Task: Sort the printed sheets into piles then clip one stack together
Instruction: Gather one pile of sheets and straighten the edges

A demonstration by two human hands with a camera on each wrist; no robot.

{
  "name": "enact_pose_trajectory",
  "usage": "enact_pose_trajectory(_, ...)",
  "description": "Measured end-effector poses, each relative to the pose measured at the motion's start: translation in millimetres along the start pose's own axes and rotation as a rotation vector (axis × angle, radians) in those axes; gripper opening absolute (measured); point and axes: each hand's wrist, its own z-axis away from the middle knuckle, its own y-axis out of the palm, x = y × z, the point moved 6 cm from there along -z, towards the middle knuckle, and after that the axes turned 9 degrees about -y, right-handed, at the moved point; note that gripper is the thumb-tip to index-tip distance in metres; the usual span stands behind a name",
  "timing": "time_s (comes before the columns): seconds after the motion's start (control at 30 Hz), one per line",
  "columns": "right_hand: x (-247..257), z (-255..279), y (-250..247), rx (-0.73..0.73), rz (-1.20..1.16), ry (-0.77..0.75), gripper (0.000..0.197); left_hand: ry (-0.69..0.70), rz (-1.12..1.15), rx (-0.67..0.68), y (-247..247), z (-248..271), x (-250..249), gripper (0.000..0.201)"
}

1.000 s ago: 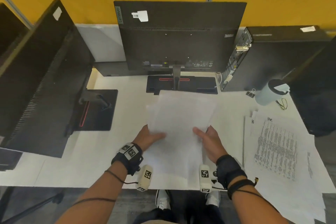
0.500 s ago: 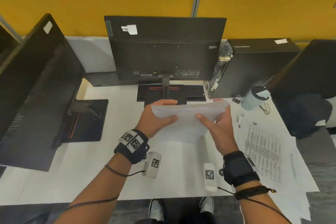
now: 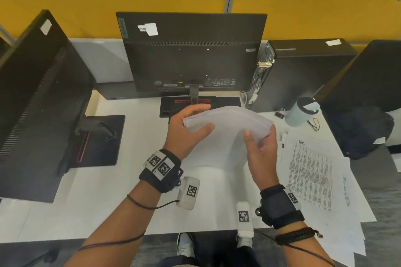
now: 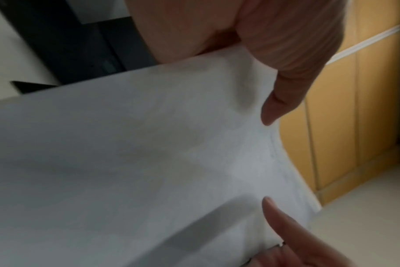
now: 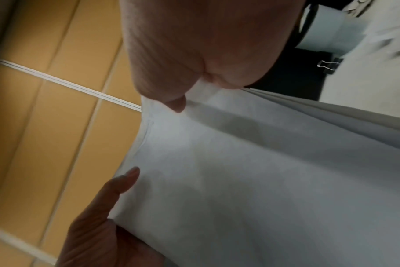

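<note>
A stack of white sheets (image 3: pixel 227 134) stands on edge on the white desk (image 3: pixel 104 191), held between both hands. My left hand (image 3: pixel 191 123) grips its left side, thumb in front and fingers behind. My right hand (image 3: pixel 260 138) grips the right side the same way. The wrist views show the stack (image 4: pixel 149 162) (image 5: pixel 263 180) close up, pinched at its top corners. Printed sheets (image 3: pixel 312 175) lie spread on the desk to the right, several overhanging the front edge. A black binder clip (image 3: pixel 280 113) (image 5: pixel 329 64) lies beside a pale cup (image 3: pixel 300 112).
A monitor (image 3: pixel 191 54) stands with its back to me behind the stack, its base (image 3: pixel 169 106) just beyond my hands. Another monitor (image 3: pixel 36 97) stands at the left. A computer tower (image 3: pixel 303 71) and a dark bag (image 3: pixel 364 132) are at the right.
The stack lay flat on the desk a second ago; both hands lifted it and stood it on edge. My head view has also shifted.
</note>
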Motion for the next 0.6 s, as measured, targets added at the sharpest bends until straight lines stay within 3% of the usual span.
enact_pose_trajectory(0.1,-29,6,10,0.052,0.082,0.112,0.052,-0.211,0.015,-0.028,-3,-2,35,0.051)
enact_pose_trajectory(0.2,-43,6,19,0.08,0.065,0.163,0.045,-0.374,0.011,-0.077,-7,0,64,0.051)
enact_pose_trajectory(0.37,-20,-5,19,0.037,-0.116,0.119,0.03,-0.312,0.162,-0.162,-11,-4,51,0.037)
enact_pose_trajectory(0.43,-27,-7,17,0.054,-0.162,0.131,0.039,-0.292,0.178,-0.135,-11,-8,49,0.038)
enact_pose_trajectory(0.5,-45,-5,20,0.123,-0.057,0.194,0.056,-0.334,0.148,-0.119,-11,-8,62,0.04)
enact_pose_trajectory(0.6,-72,4,26,0.247,0.114,0.275,0.066,-0.42,0.081,-0.124,-11,-4,88,0.042)
